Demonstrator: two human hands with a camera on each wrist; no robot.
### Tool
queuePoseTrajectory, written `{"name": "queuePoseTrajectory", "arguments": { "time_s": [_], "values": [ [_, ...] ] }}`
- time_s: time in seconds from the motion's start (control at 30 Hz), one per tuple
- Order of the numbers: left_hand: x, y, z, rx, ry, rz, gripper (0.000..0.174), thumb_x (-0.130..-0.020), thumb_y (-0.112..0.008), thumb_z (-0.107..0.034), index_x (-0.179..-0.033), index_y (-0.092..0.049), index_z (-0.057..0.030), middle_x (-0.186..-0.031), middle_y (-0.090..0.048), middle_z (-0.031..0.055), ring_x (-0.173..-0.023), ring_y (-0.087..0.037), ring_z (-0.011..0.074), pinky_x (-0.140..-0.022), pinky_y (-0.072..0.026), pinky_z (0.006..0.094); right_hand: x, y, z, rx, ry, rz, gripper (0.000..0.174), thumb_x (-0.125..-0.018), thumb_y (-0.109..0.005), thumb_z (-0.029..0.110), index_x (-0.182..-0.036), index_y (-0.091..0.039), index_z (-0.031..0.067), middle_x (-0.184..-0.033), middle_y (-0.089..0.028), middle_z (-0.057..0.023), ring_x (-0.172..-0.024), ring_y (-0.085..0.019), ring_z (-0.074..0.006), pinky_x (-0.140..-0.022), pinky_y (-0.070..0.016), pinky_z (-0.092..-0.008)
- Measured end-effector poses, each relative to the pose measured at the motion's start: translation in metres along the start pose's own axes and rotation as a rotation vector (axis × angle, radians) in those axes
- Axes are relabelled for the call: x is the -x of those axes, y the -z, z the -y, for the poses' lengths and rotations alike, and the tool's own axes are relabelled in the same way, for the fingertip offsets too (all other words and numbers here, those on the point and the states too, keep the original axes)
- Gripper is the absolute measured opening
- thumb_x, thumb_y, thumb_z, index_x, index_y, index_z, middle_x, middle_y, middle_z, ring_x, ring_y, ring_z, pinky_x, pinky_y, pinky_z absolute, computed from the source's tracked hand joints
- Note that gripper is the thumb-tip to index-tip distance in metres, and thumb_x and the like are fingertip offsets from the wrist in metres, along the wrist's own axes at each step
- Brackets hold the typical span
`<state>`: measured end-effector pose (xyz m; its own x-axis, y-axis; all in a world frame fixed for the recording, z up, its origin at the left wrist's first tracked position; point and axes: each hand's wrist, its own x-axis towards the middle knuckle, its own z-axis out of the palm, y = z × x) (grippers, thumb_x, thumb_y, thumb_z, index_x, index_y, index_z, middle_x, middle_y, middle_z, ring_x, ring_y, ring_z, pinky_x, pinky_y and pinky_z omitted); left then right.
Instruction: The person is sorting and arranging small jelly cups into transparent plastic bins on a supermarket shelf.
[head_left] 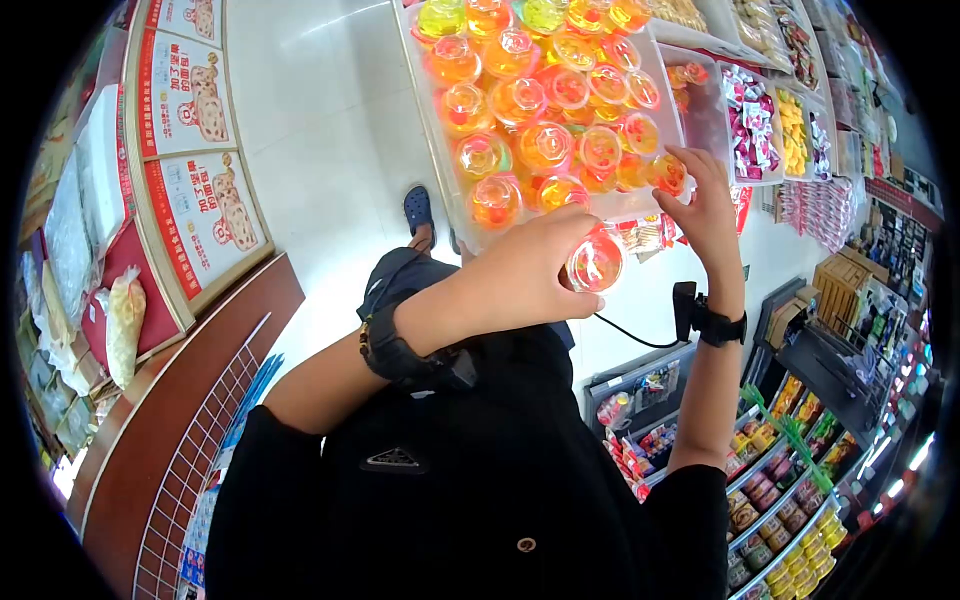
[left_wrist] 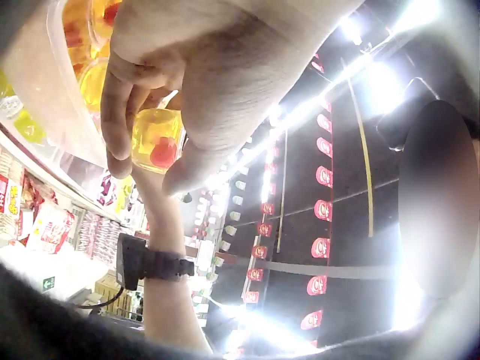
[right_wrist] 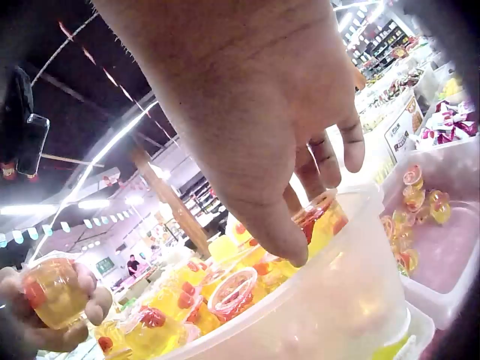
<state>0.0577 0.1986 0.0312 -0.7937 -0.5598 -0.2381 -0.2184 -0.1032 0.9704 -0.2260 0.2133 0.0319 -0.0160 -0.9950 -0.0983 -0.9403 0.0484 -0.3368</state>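
Observation:
My left hand (head_left: 535, 265) grips a jelly cup (head_left: 597, 262) by its sides, lid facing up, just outside the near edge of the white plastic bin (head_left: 440, 195). Yellow jelly with a red piece inside shows in that cup (left_wrist: 156, 142) in the left wrist view. At the bin's right corner, my right hand (head_left: 708, 205) has thumb and fingers around another jelly cup (head_left: 668, 175). This second cup (right_wrist: 321, 214) sits at the rim in the right wrist view, partly hidden by the thumb. Many orange and yellow jelly cups (head_left: 545, 148) fill the bin.
Beside the bin stands a tub (right_wrist: 442, 259) with a few jelly cups, then trays of purple-wrapped sweets (head_left: 750, 125) and yellow packets (head_left: 793, 130). Printed cartons (head_left: 190, 95) line the left, above a wire rack (head_left: 200, 450). Shelves of canned goods (head_left: 775, 520) are at lower right.

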Motion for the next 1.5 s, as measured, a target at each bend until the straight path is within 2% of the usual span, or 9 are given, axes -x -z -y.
{"name": "queuePoseTrajectory", "arguments": {
  "time_s": [0.13, 0.43, 0.63, 0.93, 1.5],
  "values": [
    [0.000, 0.003, -0.004, 0.018, 0.032, 0.035, 0.071, -0.077, -0.082, -0.024, -0.132, -0.052, 0.0080, -0.108, -0.059, 0.0161, -0.081, -0.064, 0.0181, -0.070, -0.0535, 0.0288, 0.002, -0.004, -0.005, 0.006, 0.031, -0.009, 0.057, -0.073, -0.081, 0.007, -0.127, -0.064, 0.0085, -0.122, -0.064, -0.0102, -0.115, -0.056, -0.0314, -0.098, -0.0478, -0.0402],
    [-0.001, -0.002, 0.006, 0.028, -0.055, -0.010, 0.064, -0.078, -0.082, -0.024, -0.126, -0.054, 0.0078, -0.109, -0.058, 0.0162, -0.088, -0.063, 0.0195, -0.071, -0.0547, 0.0289, 0.002, -0.009, -0.008, 0.017, 0.040, -0.029, 0.057, -0.073, -0.082, 0.008, -0.128, -0.064, 0.0087, -0.124, -0.064, -0.0112, -0.116, -0.056, -0.0323, -0.100, -0.0474, -0.0407],
    [-0.002, 0.000, 0.001, 0.010, 0.006, 0.021, 0.060, -0.078, -0.082, -0.024, -0.123, -0.056, 0.0053, -0.104, -0.060, 0.0146, -0.082, -0.064, 0.0194, -0.069, -0.0544, 0.0301, 0.001, -0.010, -0.007, -0.001, 0.042, -0.029, 0.058, -0.073, -0.081, 0.006, -0.128, -0.064, 0.0080, -0.124, -0.064, -0.0115, -0.117, -0.056, -0.0325, -0.101, -0.0470, -0.0405],
    [-0.005, -0.004, 0.004, 0.052, -0.080, -0.019, 0.050, -0.078, -0.081, -0.022, -0.114, -0.057, 0.0031, -0.101, -0.059, 0.0140, -0.083, -0.064, 0.0205, -0.070, -0.0542, 0.0308, 0.005, -0.010, -0.009, -0.027, 0.016, -0.044, 0.056, -0.073, -0.079, 0.004, -0.127, -0.065, 0.0076, -0.123, -0.064, -0.0113, -0.115, -0.056, -0.0322, -0.101, -0.0465, -0.0405],
    [-0.005, 0.002, 0.000, 0.039, -0.034, -0.002, 0.070, -0.078, -0.083, -0.025, -0.131, -0.052, 0.0076, -0.110, -0.059, 0.0163, -0.085, -0.064, 0.0184, -0.070, -0.0543, 0.0287, 0.003, -0.011, -0.008, -0.049, 0.000, -0.038, 0.057, -0.074, -0.079, 0.004, -0.129, -0.065, 0.0079, -0.126, -0.063, -0.0108, -0.118, -0.055, -0.0318, -0.103, -0.0457, -0.0399]
  ]
}}
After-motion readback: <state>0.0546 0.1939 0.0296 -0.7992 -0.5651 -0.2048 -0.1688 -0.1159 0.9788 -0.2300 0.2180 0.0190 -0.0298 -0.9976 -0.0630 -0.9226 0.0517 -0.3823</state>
